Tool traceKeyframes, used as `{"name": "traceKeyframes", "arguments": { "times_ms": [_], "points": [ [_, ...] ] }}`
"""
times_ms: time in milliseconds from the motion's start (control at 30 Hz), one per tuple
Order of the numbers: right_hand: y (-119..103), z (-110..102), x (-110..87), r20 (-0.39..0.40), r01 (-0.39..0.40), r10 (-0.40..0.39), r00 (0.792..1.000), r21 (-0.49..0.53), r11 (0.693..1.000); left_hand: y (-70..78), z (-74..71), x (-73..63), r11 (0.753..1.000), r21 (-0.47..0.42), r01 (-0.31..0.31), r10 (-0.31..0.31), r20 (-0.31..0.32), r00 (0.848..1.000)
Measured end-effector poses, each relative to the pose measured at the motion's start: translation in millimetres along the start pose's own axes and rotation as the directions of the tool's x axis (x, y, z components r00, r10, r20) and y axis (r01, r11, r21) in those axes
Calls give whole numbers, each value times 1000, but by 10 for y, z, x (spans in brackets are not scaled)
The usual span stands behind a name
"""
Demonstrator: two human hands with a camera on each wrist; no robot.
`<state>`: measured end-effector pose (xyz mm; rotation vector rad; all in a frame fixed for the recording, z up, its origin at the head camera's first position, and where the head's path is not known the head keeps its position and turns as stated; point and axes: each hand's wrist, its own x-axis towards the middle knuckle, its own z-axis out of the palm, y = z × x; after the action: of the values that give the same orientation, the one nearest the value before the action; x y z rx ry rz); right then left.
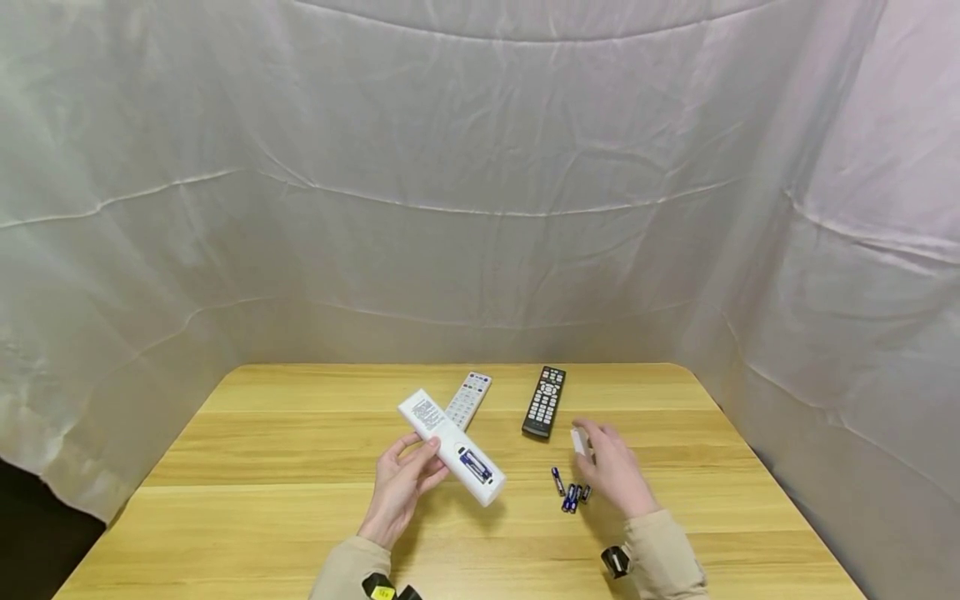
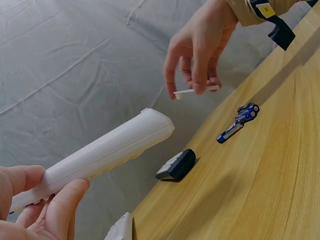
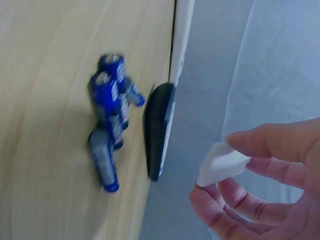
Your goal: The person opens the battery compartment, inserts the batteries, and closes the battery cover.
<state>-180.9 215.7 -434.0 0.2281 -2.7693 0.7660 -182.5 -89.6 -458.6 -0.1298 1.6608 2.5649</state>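
The right hand [image 1: 613,472] hovers, pinching a white cover [image 1: 578,442].

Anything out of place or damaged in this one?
No visible damage. The white remote in the left hand has an uncovered battery compartment, but the right hand holds a small white piece, apparently its cover. Loose batteries lie at uneven angles on the table.

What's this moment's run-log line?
left hand: holds white remote, battery bay open | right hand: pinches white cover | table: batteries, black remote, other white remote
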Motion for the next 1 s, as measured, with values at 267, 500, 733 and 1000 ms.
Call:
{"name": "traceKeyframes", "arguments": {
  "times_ms": [267, 500, 733, 1000],
  "points": [
    [-193, 58, 0, -76, 66, -63, 995, 37, 997, -3, 2, 2, 1000, -5, -1, 1, 0, 1000],
    [-336, 90, -11, -93, 95, -87, 992, 85, 992, -4, 7, 7, 1000, -6, 1, -1, -5, 1000],
    [-451, 153, -33, -142, 168, -154, 978, 93, 981, -4, 4, 2, 1000, 4, -2, 2, -4, 1000],
    [-538, 271, -61, -212, 266, -243, 947, 87, 960, -5, 1, -2, 1000, 13, -1, 1, -4, 1000]
  ]
}}
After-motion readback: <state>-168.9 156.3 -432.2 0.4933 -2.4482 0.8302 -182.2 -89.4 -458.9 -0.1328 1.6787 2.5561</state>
